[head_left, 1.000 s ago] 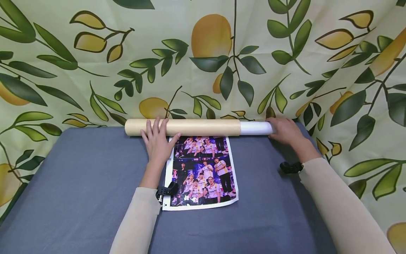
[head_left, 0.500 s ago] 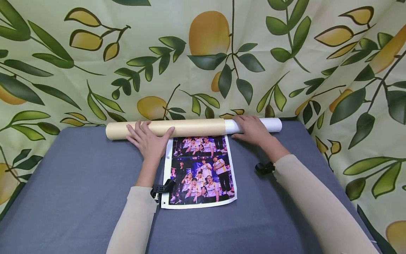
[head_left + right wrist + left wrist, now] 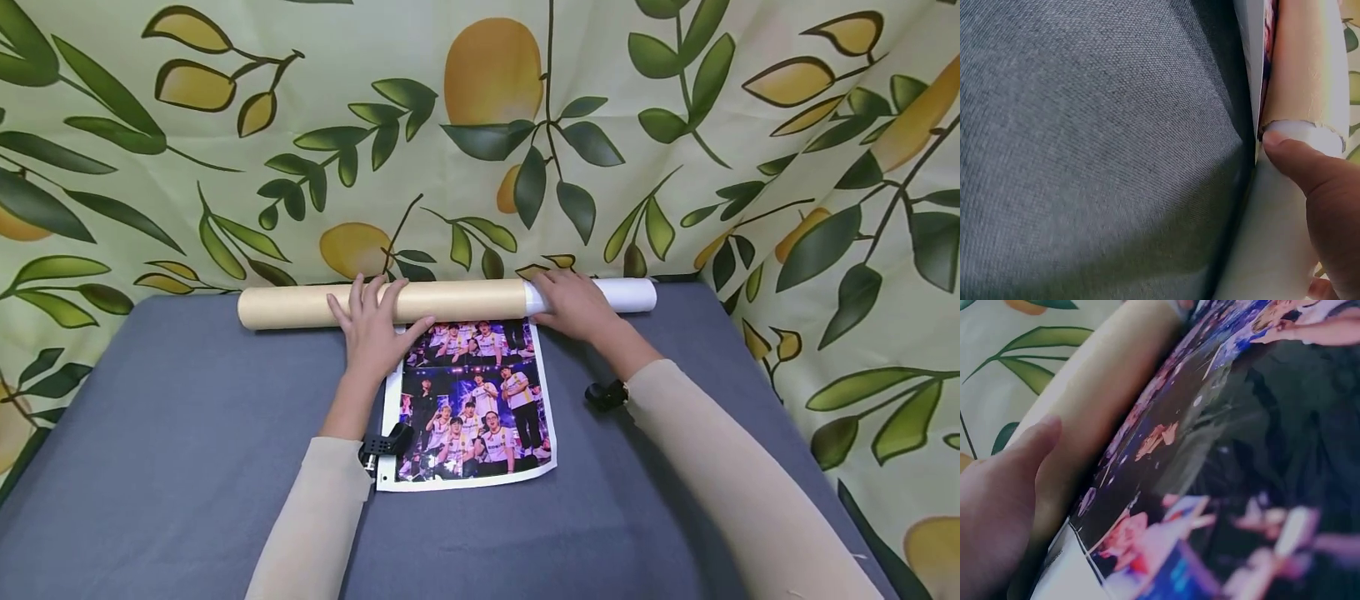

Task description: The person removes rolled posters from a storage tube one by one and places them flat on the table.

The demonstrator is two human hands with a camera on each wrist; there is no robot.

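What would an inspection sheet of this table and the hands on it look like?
Surface: grey cloth-covered table.
Job's things: tan cardboard tube lying across the far edge; white paper roll sticking out of its right end; printed poster flat in front, its far edge at the tube.
Clutter: nothing seen.
Hands: left hand rests on the tube with fingers spread; right hand grips the white roll at the tube's mouth.
Cables: nothing seen; a black wrist camera mount on each arm.
Surroundings: lemon-and-leaf patterned backdrop behind and to the right.
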